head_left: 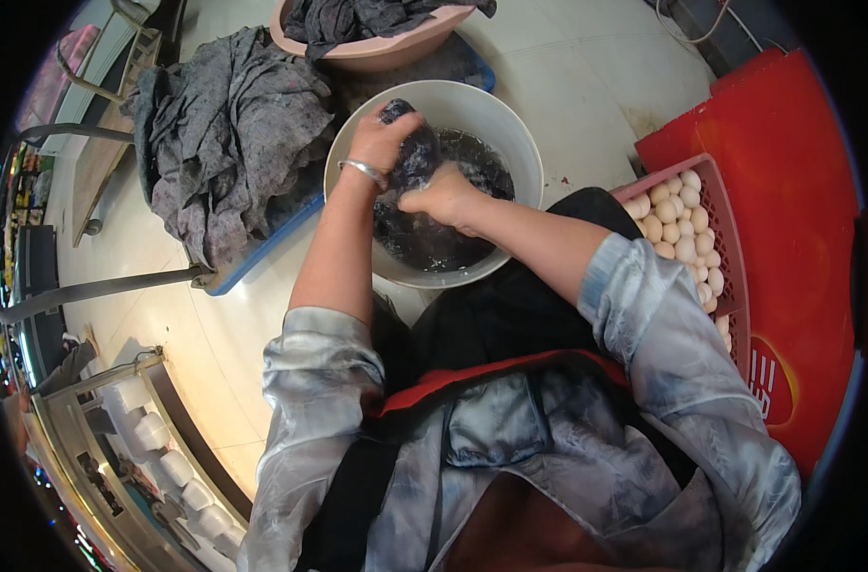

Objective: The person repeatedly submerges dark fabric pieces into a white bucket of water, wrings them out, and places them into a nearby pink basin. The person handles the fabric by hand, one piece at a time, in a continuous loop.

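Note:
A pale round bucket (523,154) stands on the floor before me, holding dark, murky water (441,250). Inside its rim, my left hand (384,143) grips one end of a wet, dark cloth (416,154), bunched up and raised above the water. A silver bangle (364,171) circles that wrist. Lower down, my right hand (444,196) clasps the same cloth close to the water's surface. Some of its fingers are hidden behind the cloth and by the hand itself.
Grey felt-like cloths (233,136) are heaped on a blue platform cart (262,247) at the left. Behind the bucket sits a pink basin (376,53) with more cloths. A pink crate (734,286) of eggs (680,214) stands right, beside a red cabinet (791,214).

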Action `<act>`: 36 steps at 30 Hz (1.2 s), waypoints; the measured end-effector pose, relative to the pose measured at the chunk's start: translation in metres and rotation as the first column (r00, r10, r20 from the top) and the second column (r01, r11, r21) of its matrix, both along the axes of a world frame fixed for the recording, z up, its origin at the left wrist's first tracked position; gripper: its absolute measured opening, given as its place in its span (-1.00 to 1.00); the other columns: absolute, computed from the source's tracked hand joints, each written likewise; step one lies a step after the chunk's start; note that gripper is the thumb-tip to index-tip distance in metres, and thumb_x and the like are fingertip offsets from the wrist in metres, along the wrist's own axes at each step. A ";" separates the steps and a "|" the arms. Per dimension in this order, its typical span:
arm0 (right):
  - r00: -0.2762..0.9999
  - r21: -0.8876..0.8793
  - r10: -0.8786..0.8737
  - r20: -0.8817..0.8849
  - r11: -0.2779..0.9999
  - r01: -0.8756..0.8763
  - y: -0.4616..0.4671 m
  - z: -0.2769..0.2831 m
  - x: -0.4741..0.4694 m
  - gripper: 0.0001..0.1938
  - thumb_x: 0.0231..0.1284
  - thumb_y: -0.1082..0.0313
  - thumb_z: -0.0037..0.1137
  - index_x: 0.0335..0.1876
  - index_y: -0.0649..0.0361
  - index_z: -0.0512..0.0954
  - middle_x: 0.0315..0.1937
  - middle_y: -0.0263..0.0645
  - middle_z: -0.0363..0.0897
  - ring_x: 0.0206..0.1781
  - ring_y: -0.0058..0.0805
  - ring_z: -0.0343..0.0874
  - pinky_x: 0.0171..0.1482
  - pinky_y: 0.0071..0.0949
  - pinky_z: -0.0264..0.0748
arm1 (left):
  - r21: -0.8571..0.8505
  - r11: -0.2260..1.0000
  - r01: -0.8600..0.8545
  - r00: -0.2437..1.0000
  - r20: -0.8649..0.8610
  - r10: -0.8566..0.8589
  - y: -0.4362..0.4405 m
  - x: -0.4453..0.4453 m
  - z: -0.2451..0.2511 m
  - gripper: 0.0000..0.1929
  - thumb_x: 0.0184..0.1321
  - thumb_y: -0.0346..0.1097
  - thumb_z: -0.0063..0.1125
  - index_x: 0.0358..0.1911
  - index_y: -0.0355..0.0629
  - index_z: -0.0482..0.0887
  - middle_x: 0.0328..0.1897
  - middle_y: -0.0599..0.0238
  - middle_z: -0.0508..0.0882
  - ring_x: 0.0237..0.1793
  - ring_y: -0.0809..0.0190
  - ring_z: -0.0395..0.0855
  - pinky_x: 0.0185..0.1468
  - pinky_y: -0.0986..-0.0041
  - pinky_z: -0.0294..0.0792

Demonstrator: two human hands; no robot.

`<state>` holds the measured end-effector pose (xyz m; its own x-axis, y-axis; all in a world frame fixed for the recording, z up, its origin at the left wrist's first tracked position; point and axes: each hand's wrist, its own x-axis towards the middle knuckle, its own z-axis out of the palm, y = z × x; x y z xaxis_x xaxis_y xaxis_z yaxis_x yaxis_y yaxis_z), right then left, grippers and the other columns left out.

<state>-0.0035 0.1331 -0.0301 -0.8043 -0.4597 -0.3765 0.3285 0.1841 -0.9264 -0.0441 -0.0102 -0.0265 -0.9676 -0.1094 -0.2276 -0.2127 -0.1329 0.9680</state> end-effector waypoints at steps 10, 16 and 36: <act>0.736 -0.601 0.498 0.458 0.784 -0.156 0.024 0.041 -0.003 -0.64 -0.04 0.20 0.25 -0.16 0.26 0.53 -0.43 -0.27 0.50 -0.47 -0.53 0.45 -0.43 -0.52 0.37 | 0.504 0.861 0.072 0.996 -0.082 -0.035 -0.021 0.023 0.037 -0.26 0.17 0.24 0.13 0.30 -0.09 0.33 0.29 0.02 0.45 0.21 0.00 0.47 0.26 0.12 0.33; 0.416 -0.951 0.856 0.307 0.292 0.101 0.022 0.065 0.016 -0.52 0.07 0.10 0.22 0.01 0.25 0.39 -0.39 -0.31 0.37 -0.54 -0.61 0.33 -0.57 -0.61 0.25 | 0.655 0.580 0.485 0.845 -0.521 -0.119 0.002 0.034 0.067 -0.03 -0.05 0.42 0.22 0.39 0.07 0.18 0.30 -0.04 0.42 0.28 -0.22 0.35 0.21 -0.28 0.28; 0.991 0.392 0.133 -0.029 0.913 -0.111 -0.002 -0.024 0.017 -0.53 -0.22 0.13 0.33 -0.30 0.47 0.62 -0.28 0.16 0.64 -0.16 -0.08 0.68 -0.08 -0.30 0.55 | -0.779 0.599 -0.186 0.982 -0.160 0.097 0.019 0.023 -0.014 -0.66 0.17 -0.10 0.12 -0.21 -0.28 0.66 -0.25 -0.21 0.66 -0.14 -0.25 0.62 -0.03 0.11 0.44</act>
